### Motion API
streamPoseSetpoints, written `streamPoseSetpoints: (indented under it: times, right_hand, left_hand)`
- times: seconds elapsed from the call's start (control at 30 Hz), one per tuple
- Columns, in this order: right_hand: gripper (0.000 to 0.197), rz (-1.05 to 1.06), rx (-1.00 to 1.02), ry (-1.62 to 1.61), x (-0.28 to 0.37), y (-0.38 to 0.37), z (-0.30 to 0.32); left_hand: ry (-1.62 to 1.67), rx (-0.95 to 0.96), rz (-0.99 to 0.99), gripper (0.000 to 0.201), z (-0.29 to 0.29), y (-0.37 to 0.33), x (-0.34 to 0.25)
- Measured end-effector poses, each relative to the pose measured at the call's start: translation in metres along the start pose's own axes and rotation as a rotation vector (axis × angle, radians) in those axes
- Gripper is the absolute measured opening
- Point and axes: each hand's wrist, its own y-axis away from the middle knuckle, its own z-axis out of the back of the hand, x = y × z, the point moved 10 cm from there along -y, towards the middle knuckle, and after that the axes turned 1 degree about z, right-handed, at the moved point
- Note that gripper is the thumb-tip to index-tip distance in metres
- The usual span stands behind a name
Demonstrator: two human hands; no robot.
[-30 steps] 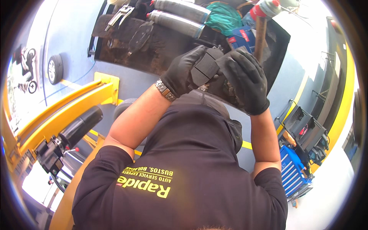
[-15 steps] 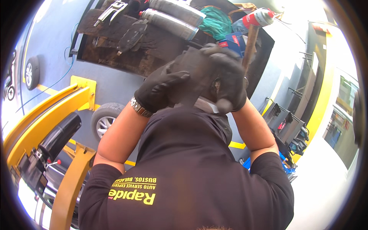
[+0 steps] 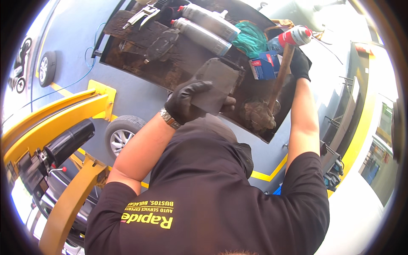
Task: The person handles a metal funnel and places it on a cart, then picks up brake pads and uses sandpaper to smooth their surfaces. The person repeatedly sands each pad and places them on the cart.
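My left hand (image 3: pixel 187 100), in a black glove, is closed on a flat dark grey sheet (image 3: pixel 216 83) that looks like sandpaper. It holds the sheet over the near edge of a dark work tray (image 3: pixel 238 104). My right hand (image 3: pixel 301 64), also gloved in black, is stretched out to the tray's right side. It is just below a red and white spray can (image 3: pixel 295 36) and right of an upright wooden handle (image 3: pixel 281 76); its fingers are not clear. A worn brake pad (image 3: pixel 162 44) lies on the tray's left part.
Two silver spray cans (image 3: pixel 202 36), a green cloth (image 3: pixel 250 39), a blue box (image 3: pixel 264 66) and a metal air gun (image 3: pixel 144 15) lie on the tray. A brown, dirty lump (image 3: pixel 259 114) sits under the handle. Yellow lift arms (image 3: pixel 72 114) and a wheel (image 3: pixel 122 136) are at left.
My hands were together at the sheet; my right hand has moved away to the far right. My left hand still holds the sheet, now lower and more plainly seen.
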Motion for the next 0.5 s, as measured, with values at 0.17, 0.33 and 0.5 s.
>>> streamPoseSetpoints:
  times: [0.17,0.33,0.5]
  right_hand:
    - [0.046,-0.631,-0.238,-1.072,-0.018,0.147,0.046]
    - [0.055,-0.23,-0.183,-1.516,0.174,0.2,0.114]
    - [0.054,-0.187,-0.067,-1.58,0.262,0.158,0.122]
  left_hand:
    - [-0.301,-0.051,-0.224,0.069,0.008,-0.006,-0.032]
    - [-0.522,-0.085,-0.416,0.08,-0.008,-0.039,-0.035]
    - [-0.863,-0.021,-0.774,0.069,-0.036,-0.061,-0.034]
